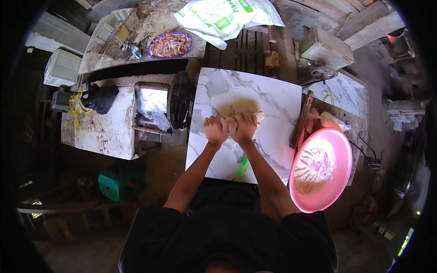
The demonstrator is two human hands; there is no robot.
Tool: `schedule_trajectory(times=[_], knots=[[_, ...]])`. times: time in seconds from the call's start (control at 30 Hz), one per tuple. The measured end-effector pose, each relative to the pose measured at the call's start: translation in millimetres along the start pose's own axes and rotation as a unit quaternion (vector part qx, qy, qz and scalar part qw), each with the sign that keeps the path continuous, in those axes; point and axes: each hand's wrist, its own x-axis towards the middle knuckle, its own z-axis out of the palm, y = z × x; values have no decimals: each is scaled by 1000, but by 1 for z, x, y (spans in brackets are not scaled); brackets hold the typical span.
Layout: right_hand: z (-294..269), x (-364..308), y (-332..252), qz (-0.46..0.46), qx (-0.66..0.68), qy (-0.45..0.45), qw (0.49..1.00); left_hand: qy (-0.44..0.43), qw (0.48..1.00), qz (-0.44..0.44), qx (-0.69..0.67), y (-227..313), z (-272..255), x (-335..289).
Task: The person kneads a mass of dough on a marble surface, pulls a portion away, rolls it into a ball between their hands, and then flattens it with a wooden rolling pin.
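A pale lump of dough [260,118] lies on a white marble-patterned tabletop [273,145]. My left hand [215,130] has its fingers curled over the dough's left part. Right beside it, my right hand [244,128] grips the dough too, and one end pokes out past its knuckles. Both hands hide most of the lump. A brownish patch [234,105] shows on the top just beyond the hands. Between my forearms, at the near edge, lies a bright green scraper-like piece [242,168].
A pink basin [348,166] with white powder stands at the right edge. To the left are a black round fan-like object [180,100] and a stained bench [111,132]. Farther back sit a purple plate [149,51] of reddish strips and a white-green sack [214,20]. A green stool [109,184] stands lower left.
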Motion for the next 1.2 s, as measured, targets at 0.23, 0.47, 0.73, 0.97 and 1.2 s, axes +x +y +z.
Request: schedule_trajectory(times=[0.23, 0.47, 0.73, 0.97, 1.2], knots=[[8, -2, 12, -23, 65, 4, 998, 32, 999, 14, -22, -9, 5, -13], [20, 34, 22, -22, 49, 16, 998, 24, 1000, -6, 18, -17, 21, 21], [-2, 4, 16, -79, 70, 12, 994, -79, 996, -48, -9, -3, -16, 15], [-10, -17, 8, -15, 114, 1, 993, -3, 1000, -16, -15, 8, 3, -4], [9, -12, 15, -32, 47, -5, 998, -23, 991, -125, -38, 14, 3, -6]])
